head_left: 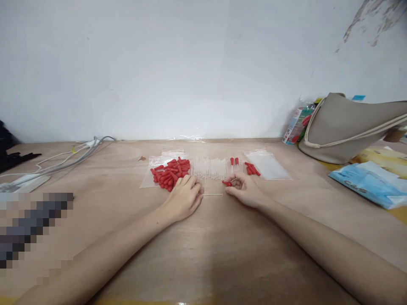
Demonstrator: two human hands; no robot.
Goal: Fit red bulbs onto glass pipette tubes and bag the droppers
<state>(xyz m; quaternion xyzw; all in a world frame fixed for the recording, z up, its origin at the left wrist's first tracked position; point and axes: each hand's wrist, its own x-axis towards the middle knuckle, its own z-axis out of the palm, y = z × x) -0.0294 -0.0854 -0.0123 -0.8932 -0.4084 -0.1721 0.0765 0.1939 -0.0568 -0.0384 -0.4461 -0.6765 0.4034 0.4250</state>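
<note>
A heap of small red rubber caps [171, 171] lies on a clear plastic bag on the brown table. Beside it to the right spreads a pile of thin clear tubes [211, 168], then several finished pieces with red caps [251, 168]. My left hand [186, 195] rests knuckles-up at the edge of the red heap, fingers curled, pinching the left end of a single clear tube [213, 194] that lies on the table. My right hand [243, 188] is curled, pinching a red cap [227, 183] between thumb and fingers, just right of that tube.
An empty clear zip bag [269, 166] lies right of the finished pieces. A beige bag [349, 127], a bottle [294, 125] and blue packets [370, 182] crowd the right side. Grey cables and a power strip [47, 167] lie at the left. A white wall backs the table.
</note>
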